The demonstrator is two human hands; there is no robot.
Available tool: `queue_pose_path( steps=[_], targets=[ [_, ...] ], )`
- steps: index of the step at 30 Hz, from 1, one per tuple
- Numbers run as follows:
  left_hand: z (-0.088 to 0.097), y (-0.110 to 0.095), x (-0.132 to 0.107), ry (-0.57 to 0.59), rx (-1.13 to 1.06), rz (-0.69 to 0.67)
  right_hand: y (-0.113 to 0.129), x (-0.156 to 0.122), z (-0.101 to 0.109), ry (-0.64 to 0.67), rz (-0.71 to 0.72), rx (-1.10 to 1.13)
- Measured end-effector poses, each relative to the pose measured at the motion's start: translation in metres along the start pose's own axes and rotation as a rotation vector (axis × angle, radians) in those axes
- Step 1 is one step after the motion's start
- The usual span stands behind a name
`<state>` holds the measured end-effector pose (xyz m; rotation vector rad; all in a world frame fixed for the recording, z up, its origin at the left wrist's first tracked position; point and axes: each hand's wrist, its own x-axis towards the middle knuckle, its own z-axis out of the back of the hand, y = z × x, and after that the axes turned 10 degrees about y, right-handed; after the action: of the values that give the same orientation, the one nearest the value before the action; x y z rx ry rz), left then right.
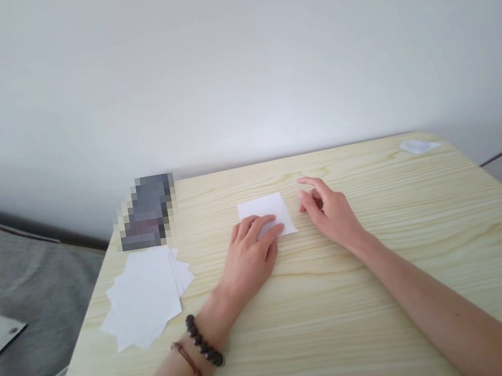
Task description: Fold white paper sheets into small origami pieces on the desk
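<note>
Paper [261,207], small and white, is lying on the pale wooden table [347,312], in the middle and closer to the far edge. I am watching the person's left hand [249,255] resting on its near left part. That hand is not gripping; its fingers are spreading loosely over the sheet. A string of dark beads [202,343] and a thin brown band [189,366] are circling that wrist.

Just to the right of the sheet, the right hand [331,213] is hovering or resting; I cannot tell which. Its pointing finger and thumb are standing apart, with the other fingers curling in.

On the left, a messy pile of white sheets [146,293] is lying fanned out. Behind it, a dark thing [148,214] is sitting at the far left, too blurry to make out. A whitish scrap [418,146] is lying in the far right corner. Behind everything, a plain pale wall [231,64] is rising.
</note>
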<state>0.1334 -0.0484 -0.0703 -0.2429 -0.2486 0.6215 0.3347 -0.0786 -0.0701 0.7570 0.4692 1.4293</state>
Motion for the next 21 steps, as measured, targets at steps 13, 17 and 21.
queue_pose_path(
  steps=[13,17,21],
  targets=[
    [0.01,0.009,-0.002,-0.354,-0.293,-0.03,0.015,-0.005,-0.002,0.236,0.106,-0.009],
    [0.013,0.001,-0.004,-0.425,-0.17,0.073,0.019,-0.006,-0.005,0.228,0.121,0.241],
    [0.012,0.003,-0.006,-0.262,-0.401,0.121,0.012,-0.003,-0.005,0.098,0.017,0.413]
  ],
)
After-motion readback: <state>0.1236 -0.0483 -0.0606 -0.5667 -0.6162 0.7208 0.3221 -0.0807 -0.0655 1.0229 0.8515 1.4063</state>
